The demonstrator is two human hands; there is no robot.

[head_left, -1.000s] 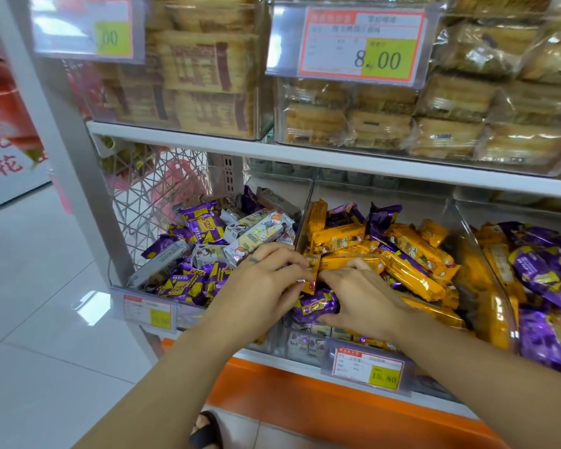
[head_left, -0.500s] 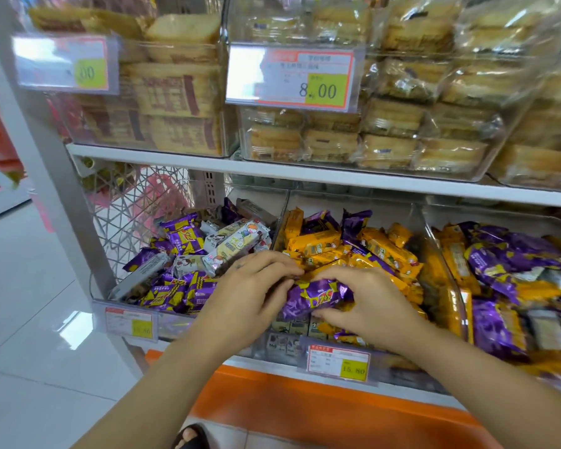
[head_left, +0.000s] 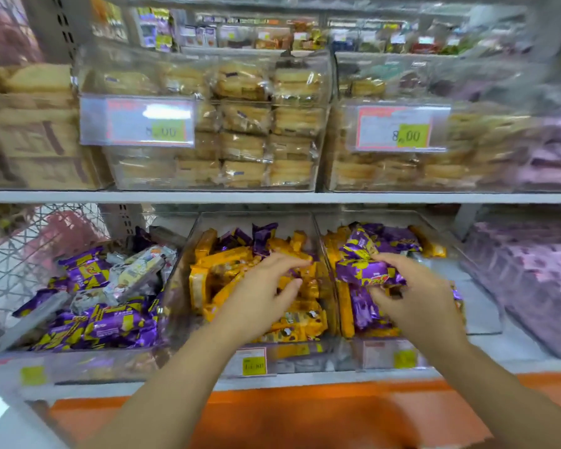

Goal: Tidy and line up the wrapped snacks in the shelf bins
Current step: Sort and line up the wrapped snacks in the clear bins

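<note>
Three clear bins stand side by side on the lower shelf. The middle bin [head_left: 322, 354] is full of yellow wrapped snacks [head_left: 221, 264] with a few purple ones at the back. My left hand [head_left: 263, 296] hovers over that pile with fingers spread and loose, holding nothing. My right hand [head_left: 415, 296] pinches a purple wrapped snack [head_left: 366, 273] over the right bin [head_left: 483, 315], which holds purple and yellow packs. The left bin [head_left: 78, 361] holds mixed purple and white packs.
The shelf above [head_left: 272, 197] carries clear boxes of wrapped cakes [head_left: 246, 124] with price tags [head_left: 136, 121]. Pink-purple packs [head_left: 531, 273] lie at the far right. A wire mesh panel [head_left: 30, 247] closes the left end. An orange base [head_left: 272, 413] runs below.
The view has swung right and up. My right hand carried the purple snack from the middle bin across to the right bin. My left hand let go and opened over the yellow snacks.
</note>
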